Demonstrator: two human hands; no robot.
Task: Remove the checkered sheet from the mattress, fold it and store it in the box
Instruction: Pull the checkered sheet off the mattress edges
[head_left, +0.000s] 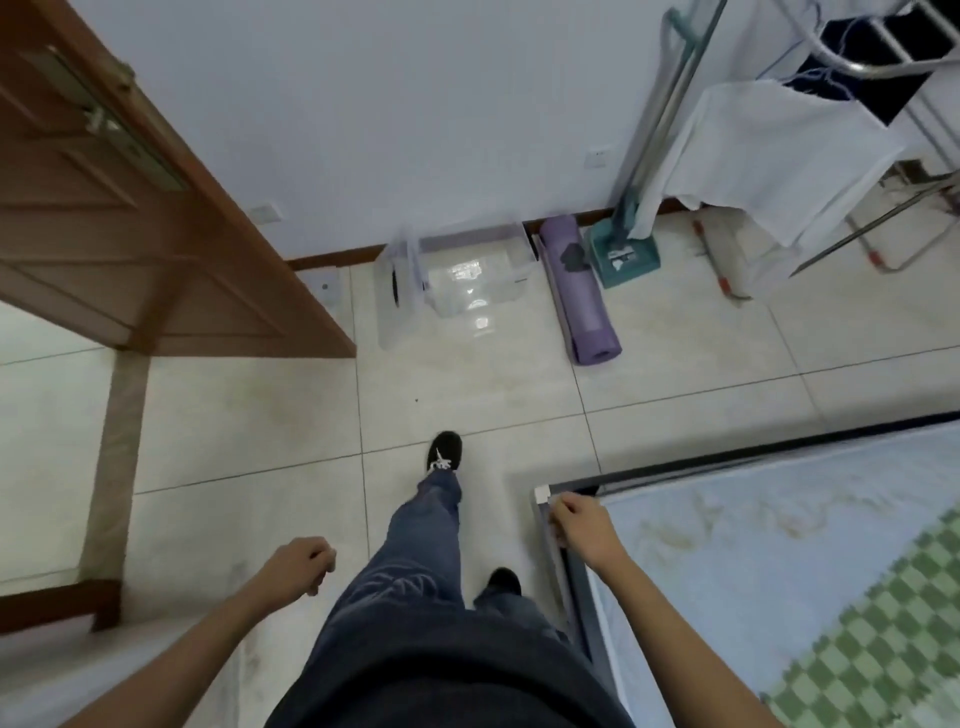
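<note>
Running off the lower right edge, the checkered sheet (878, 639) shows only one green-and-white corner. It lies on the pale mattress (727, 545), well apart from the clear box (478, 280) and on the near side of it. The box is see-through and glare from the tiles blurs its walls, so its contents cannot be made out. One clear lid (395, 296) leans against its left side.

Two hands are in view. The left hand (296, 564) hangs in front of the box and to its left, fingers loosely curled around nothing. The right hand (579, 519) sits at the corner of the dark bed frame (675, 467). Its fingers are bent at the rail, but whether they clasp it cannot be told.

Two black shoes (444, 451) stand on the tiled floor (234, 415) between the hands and the box.

Just right of the box lies one rolled purple mat (579, 301). Beyond the mat stands one teal cleaning tool (623, 254) on a long handle. Farther right is a metal drying rack (883, 67) with a white cloth (769, 156) on it, cut off at the top. One brown door (130, 208) stands open to the box's left.
</note>
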